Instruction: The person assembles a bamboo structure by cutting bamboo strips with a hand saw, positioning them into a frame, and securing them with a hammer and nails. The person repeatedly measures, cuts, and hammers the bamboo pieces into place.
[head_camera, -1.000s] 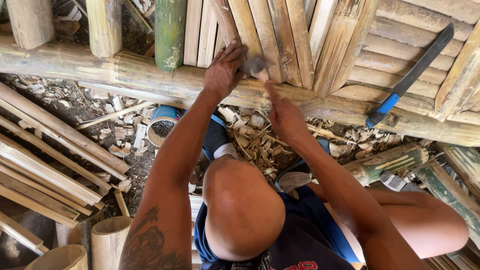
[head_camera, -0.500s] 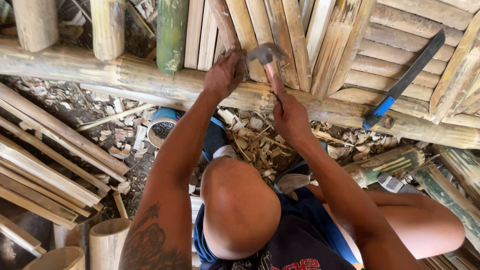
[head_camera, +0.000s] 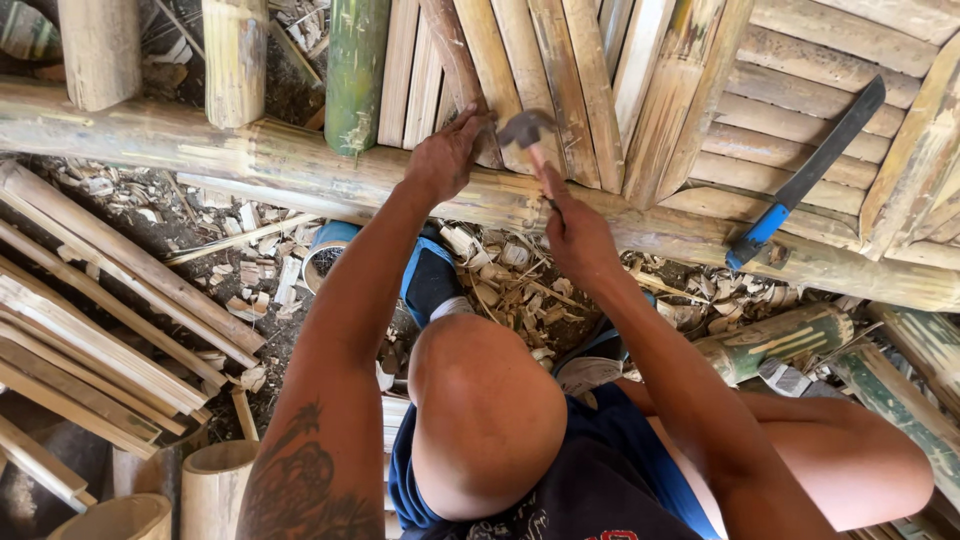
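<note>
My right hand (head_camera: 578, 235) grips the wooden handle of a hammer (head_camera: 528, 135), whose metal head hovers just above a row of split bamboo slats (head_camera: 560, 80). My left hand (head_camera: 447, 155) presses on one brownish slat (head_camera: 455, 60) right beside the hammer head, where the slats cross a thick horizontal bamboo pole (head_camera: 300, 165). Whether the fingers pinch a nail is too small to tell. My knees (head_camera: 485, 410) are bent below the pole.
A long blade with a blue handle (head_camera: 800, 180) lies on the slats at the right. Split bamboo strips (head_camera: 90, 320) are stacked at the left. Chips and offcuts (head_camera: 510, 280) litter the ground. Cut bamboo tubes (head_camera: 210, 485) stand at the lower left. A green bamboo post (head_camera: 355, 70) stands upright.
The hammer head was down near the slat a second ago, then rose and moved slightly right, and it is still raised now. My left hand stayed on the slat.
</note>
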